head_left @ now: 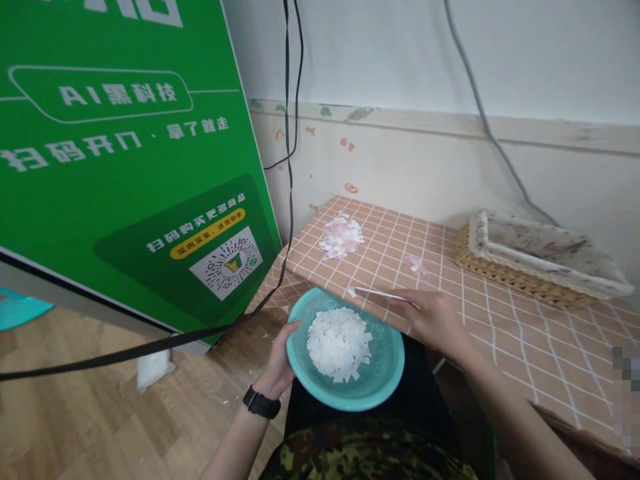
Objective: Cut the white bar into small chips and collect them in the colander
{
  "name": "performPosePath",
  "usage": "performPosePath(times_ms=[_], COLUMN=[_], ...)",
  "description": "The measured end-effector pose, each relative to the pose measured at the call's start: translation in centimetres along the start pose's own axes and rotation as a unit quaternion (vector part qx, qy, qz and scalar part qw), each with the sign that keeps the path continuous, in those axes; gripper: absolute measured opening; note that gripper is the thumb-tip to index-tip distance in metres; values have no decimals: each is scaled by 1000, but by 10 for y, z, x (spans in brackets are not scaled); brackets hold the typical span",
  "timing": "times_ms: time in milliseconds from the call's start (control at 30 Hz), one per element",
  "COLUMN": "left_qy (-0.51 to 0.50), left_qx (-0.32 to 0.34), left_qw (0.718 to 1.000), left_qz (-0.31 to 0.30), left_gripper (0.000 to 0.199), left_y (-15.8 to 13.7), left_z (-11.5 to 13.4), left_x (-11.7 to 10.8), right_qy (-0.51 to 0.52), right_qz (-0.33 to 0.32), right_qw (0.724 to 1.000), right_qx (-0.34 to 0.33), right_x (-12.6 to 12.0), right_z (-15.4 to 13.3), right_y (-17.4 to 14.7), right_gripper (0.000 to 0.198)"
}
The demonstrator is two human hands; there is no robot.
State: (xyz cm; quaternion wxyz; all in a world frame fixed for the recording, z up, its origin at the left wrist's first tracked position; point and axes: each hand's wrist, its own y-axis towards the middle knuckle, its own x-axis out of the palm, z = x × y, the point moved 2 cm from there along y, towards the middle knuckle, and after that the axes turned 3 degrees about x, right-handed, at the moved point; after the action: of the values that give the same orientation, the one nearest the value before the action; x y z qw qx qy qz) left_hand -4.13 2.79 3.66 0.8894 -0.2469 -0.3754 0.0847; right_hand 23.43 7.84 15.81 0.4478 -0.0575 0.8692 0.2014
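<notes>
My left hand [281, 360] grips the left rim of a turquoise plastic colander [387, 373], held low over my lap. Inside it lies a heap of small white paper-like scraps [340, 343]. My right hand [430, 317] is closed around a thin white stick-like tool [383, 293]; whether it is tweezers or chopsticks I cannot tell. At the tool's tip, just above the colander's far rim, is a small white scrap [352, 291]. Beyond, a pile of white and pinkish scraps [342, 236] lies on the table, and a smaller pinkish cluster [417, 265] sits to its right.
A checked brown tablecloth [500, 333] covers the table against the wall. On its right stands a wicker basket [540, 263] with a cloth lining. At left is a green cabinet [125, 167], crossed by a hanging black cable [291, 200]. A white bag-like item [154, 369] lies on the wooden floor.
</notes>
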Motion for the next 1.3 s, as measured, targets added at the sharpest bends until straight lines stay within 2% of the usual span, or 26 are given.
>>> performPosePath(times_ms=[133, 333, 433, 533, 667, 767, 833, 900, 1067, 1200, 1300], left_qy=[-5, -3, 3, 8, 7, 8, 9, 11, 12, 10, 7], left_qx=[-5, -10, -8, -6, -1, -7, -7, -3, -5, -12, -15], left_qw=[1000, 1000, 1000, 1000, 1000, 1000, 1000, 1000, 1000, 1000, 1000], left_qz=[3, 5, 7, 6, 11, 7, 4, 3, 1, 0, 8], left_gripper=[22, 21, 19, 18, 17, 19, 20, 20, 21, 21, 18], left_y=[-1, -2, -2, 0, 0, -2, -2, -3, -2, -2, -2], left_z=[1, 3, 5, 8, 10, 11, 12, 13, 13, 12, 11], left_x=[-2, -5, -7, -12, -18, -21, -23, -25, -27, -26, -27], right_qy=[49, -8, -28, -47, -77, -96, -96, -76, -41, -92, -129], right_qz=[-28, 81, 94, 78, 43, 48, 73, 79, 28, -8, -31], right_qw=[998, 996, 995, 996, 995, 993, 993, 994, 997, 992, 986], right_qx=[5, 29, 26, -8, -57, -41, -8, -1, -65, -83, -102], right_x=[1, 0, 4, 12, 27, 29, 25, 20, 23, 36, 35], right_z=[-6, 20, 25, 14, -6, -8, -4, -1, -11, -25, -30], right_y=[-6, 32, 53, 59, 50, 52, 60, 71, 104, 125, 132], right_gripper=[24, 24, 25, 24, 29, 29, 27, 25, 24, 24, 23])
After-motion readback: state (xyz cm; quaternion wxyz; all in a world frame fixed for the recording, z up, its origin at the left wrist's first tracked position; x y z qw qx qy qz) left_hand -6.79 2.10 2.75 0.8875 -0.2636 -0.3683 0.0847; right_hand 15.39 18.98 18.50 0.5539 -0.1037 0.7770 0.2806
